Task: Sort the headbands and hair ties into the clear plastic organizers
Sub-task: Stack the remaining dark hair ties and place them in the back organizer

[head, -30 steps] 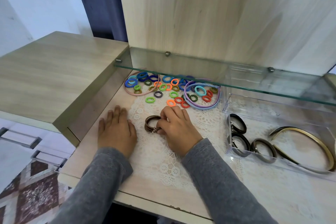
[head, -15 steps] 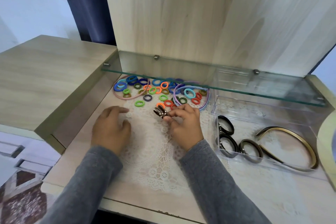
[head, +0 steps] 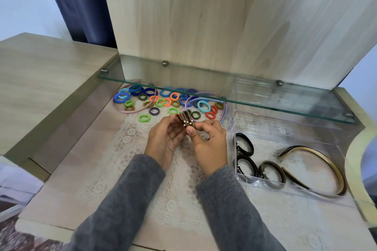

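Observation:
A small bunch of brown hair ties (head: 185, 119) with gold beads is lifted above the lace mat, held between both hands. My right hand (head: 209, 144) pinches it with thumb and fingers; my left hand (head: 164, 140) curls round its left side. Behind them lies a pile of colourful hair ties (head: 163, 102) with a pink headband (head: 126, 110) and a lilac headband (head: 223, 115). At the right, a clear plastic organizer (head: 263, 183) holds dark hair ties (head: 244, 146) and a bronze headband (head: 326, 161).
A glass shelf (head: 255, 98) juts out low over the pile and the organizer's back. A second clear box (head: 265, 87) stands behind, under the shelf. A raised wooden top (head: 40, 79) borders the left. The lace mat (head: 126, 159) covers the desk's middle.
My right hand lifted the brown hair ties off the mat. My left hand left the desk and came up to hold them too.

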`<state>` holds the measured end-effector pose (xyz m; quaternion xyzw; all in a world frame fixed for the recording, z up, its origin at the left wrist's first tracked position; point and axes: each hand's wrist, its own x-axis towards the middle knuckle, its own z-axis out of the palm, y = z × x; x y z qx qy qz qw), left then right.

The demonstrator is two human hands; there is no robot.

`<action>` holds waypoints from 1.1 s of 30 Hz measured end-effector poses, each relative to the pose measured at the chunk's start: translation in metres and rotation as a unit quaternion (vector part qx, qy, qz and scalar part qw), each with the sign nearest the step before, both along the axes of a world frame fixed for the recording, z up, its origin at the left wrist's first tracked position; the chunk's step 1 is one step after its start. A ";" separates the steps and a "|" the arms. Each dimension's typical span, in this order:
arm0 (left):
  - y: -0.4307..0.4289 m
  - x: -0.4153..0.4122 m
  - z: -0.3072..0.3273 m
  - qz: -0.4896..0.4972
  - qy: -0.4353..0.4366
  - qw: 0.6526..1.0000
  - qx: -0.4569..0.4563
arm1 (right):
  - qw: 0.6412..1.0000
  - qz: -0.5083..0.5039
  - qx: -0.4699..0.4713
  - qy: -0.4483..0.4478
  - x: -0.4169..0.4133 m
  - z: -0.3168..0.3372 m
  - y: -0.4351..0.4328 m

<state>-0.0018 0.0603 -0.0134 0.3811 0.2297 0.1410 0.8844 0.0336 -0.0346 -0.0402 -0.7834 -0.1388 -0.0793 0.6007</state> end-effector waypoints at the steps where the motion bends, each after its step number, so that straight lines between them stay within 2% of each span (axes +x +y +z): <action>1: 0.001 0.000 -0.001 -0.005 -0.004 1.000 -0.006 | 1.000 0.003 0.003 -0.003 0.000 0.000 0.001; 7: 0.007 -0.002 -0.004 -0.013 -0.039 0.998 -0.037 | 0.999 0.037 0.000 -0.010 -0.006 0.003 0.005; 13: 0.006 -0.003 -0.006 -0.081 -0.058 0.995 0.011 | 0.999 0.048 -0.001 -0.022 -0.006 0.007 0.003; 19: 0.008 -0.004 -0.007 -0.098 -0.073 0.990 0.067 | 0.998 0.062 -0.005 -0.020 -0.004 0.008 0.001; 26: 0.014 -0.004 -0.007 -0.112 -0.081 0.990 0.035 | 0.997 0.075 -0.013 -0.017 -0.003 0.007 0.000; 33: 0.015 -0.006 -0.009 -0.117 -0.092 0.988 0.044 | 0.997 0.079 -0.007 -0.014 -0.002 0.006 -0.002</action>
